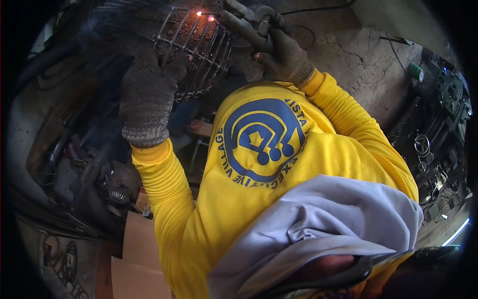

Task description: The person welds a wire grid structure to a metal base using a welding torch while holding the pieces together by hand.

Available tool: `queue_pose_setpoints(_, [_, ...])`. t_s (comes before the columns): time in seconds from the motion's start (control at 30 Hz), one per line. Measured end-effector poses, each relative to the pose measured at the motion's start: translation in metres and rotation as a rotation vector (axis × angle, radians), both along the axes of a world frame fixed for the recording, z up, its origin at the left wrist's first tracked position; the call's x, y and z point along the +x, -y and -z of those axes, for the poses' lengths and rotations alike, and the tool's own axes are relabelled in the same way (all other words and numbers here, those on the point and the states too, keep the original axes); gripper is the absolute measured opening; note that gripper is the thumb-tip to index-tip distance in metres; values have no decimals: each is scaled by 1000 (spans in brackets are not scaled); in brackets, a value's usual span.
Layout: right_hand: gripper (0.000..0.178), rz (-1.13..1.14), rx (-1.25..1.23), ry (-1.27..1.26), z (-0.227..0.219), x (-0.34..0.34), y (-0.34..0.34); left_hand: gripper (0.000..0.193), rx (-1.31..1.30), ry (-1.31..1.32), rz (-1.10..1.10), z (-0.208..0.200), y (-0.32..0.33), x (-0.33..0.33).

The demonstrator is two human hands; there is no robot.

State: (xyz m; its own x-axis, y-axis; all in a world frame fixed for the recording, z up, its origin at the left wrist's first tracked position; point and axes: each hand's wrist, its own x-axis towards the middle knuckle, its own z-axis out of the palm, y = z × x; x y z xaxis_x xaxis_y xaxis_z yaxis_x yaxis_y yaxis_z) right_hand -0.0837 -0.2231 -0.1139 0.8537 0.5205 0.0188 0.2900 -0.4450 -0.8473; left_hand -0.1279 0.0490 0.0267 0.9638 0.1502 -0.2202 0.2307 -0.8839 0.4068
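A round cage of thin metal rods sits at the top middle, with two glowing orange spots on its far side. My left hand, in a dark knitted glove, grips the cage's left side, with its fingertips partly hidden in shadow. At the cage's right, my right hand, gloved the same way, is closed around the thick dark handle of what looks like a welding electrode holder. The holder's head points up and left, toward the cage's far right; no rod can be made out in it.
A cracked concrete floor lies to the right, with a dark cable across its far part. Cluttered metal parts and a green can line the right edge. Cardboard and dark machinery are at the left.
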Motion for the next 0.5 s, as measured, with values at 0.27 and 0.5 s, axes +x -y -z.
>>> queue_pose_setpoints(0.27, [51, -182, -6, 190, 10, 7, -2, 42, 239, 505, 220, 33, -25, -32])
queue_pose_setpoints(0.5, [42, -166, 139, 226, 15, 8, -4, 36, 632, 525, 308, 33, -36, -28])
